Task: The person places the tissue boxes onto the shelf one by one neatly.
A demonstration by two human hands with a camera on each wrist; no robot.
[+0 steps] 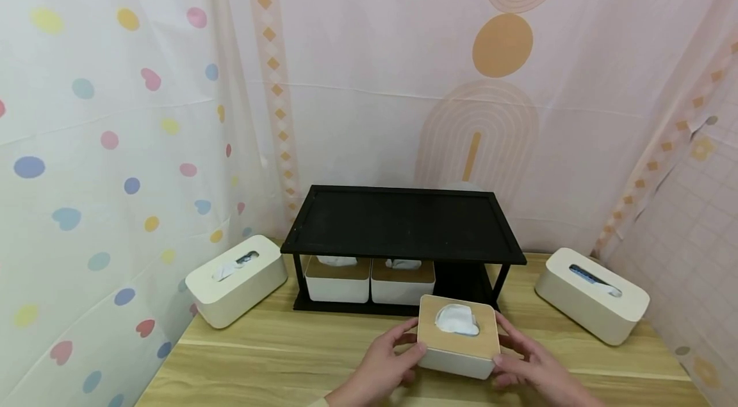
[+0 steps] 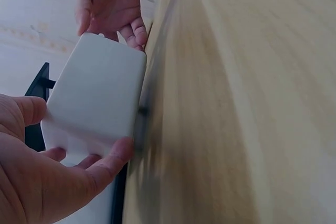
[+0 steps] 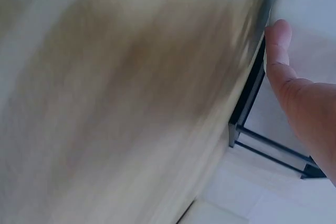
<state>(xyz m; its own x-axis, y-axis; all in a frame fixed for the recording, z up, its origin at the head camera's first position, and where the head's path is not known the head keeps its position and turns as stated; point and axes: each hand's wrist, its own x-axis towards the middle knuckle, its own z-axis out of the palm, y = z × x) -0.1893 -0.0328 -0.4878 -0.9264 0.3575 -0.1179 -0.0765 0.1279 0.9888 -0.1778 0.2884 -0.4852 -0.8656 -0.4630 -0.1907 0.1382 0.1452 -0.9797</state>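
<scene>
Between my two hands is a small white tissue box (image 1: 455,348) with a wood-coloured lid and a white tissue poking out. My left hand (image 1: 385,359) grips its left end, thumb at the front corner. At the opposite end, my right hand (image 1: 533,365) holds it the same way. The left wrist view shows the box's plain white front (image 2: 97,87) close over the table, with both hands around its ends. Only part of my right hand (image 3: 304,98) appears in the right wrist view, against the box's edge.
Behind the box stands a low black shelf (image 1: 403,221). Two similar tissue boxes, one at left (image 1: 338,282) and one in the middle (image 1: 402,284), sit on its lower level. Longer cream tissue boxes stand left (image 1: 239,291) and right (image 1: 588,301) of the shelf. Curtains surround the wooden table (image 1: 259,368).
</scene>
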